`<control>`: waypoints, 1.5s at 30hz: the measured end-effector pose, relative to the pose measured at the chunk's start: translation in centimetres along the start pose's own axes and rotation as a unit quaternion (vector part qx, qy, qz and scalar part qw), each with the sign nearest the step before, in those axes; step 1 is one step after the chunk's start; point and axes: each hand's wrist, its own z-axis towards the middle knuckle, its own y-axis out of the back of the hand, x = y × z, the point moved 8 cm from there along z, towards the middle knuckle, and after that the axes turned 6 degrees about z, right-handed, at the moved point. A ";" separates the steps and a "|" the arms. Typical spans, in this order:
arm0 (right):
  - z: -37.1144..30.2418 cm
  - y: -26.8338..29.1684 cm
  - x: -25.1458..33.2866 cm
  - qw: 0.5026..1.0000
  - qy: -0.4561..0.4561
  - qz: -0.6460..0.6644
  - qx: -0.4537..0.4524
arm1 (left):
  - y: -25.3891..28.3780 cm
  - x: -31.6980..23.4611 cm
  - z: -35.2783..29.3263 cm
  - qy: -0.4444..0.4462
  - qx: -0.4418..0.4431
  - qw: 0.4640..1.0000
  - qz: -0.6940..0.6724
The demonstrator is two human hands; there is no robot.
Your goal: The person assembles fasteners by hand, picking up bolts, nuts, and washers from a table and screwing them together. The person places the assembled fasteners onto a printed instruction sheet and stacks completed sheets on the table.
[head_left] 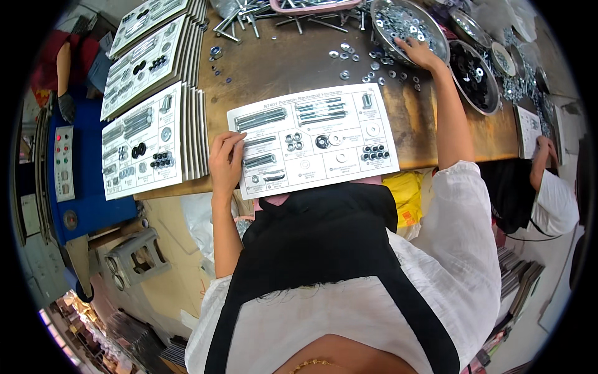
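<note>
A white card point(321, 140) with boxed pictures or pieces of hardware lies in front of me at the table's near edge. It shows long bolts, nuts and washers, some black; whether every piece is real or printed I cannot tell. My left hand point(225, 161) grips the card's left edge, fingers curled over it. At the far right, my right hand point(423, 55) reaches into a round metal bowl point(443, 50) heaped with silvery washers point(405, 28). Its fingers are apart on the washers, and nothing shows held in them.
Stacks of similar cards point(146, 140) line the table's left side. Long bolts point(249, 15) lie by a pink tray point(314, 5) at the back. Loose washers point(344, 55) are scattered beside the bowl. A bowl of black parts point(476, 75) stands right. Other people work at both sides.
</note>
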 end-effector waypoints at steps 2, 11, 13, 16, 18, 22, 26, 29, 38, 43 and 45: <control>-0.9 -0.4 1.0 0.997 0.020 0.040 0.066 | -0.2 -1.4 0.8 -0.040 -0.001 0.999 0.028; -3.6 -0.4 4.6 0.991 0.109 0.021 0.070 | -1.2 -3.7 2.4 -0.047 0.024 0.997 0.051; -4.3 0.0 4.6 0.990 0.134 0.019 0.047 | -1.6 -4.5 2.6 -0.065 0.030 0.996 0.047; -4.8 0.4 5.4 0.986 0.166 0.006 -0.017 | -2.5 -5.0 2.5 -0.098 0.028 0.994 0.037; -4.7 0.3 5.3 0.988 0.154 0.012 0.014 | -2.8 -5.2 2.4 -0.082 0.040 0.995 0.033; -3.4 1.0 5.0 0.984 0.149 0.099 0.006 | -3.3 -4.6 2.0 -0.041 0.074 0.996 0.025; 1.3 0.9 -0.2 0.871 0.046 0.488 -0.020 | -3.1 -4.9 1.9 -0.043 0.079 0.995 0.031; 3.3 -2.2 -2.6 0.256 -0.102 0.941 0.198 | -3.1 -5.2 1.6 -0.031 0.086 0.996 0.021; 4.9 -3.5 -5.9 0.102 -0.138 0.985 -0.015 | -2.8 -4.9 0.3 -0.052 0.088 0.993 0.060; 2.8 -0.3 -3.6 -0.046 -0.029 0.999 0.005 | -2.8 -5.3 0.3 -0.066 0.076 0.993 0.069; 1.9 0.2 -2.8 0.042 -0.017 0.999 -0.016 | -2.7 -5.2 0.4 -0.057 0.079 0.993 0.073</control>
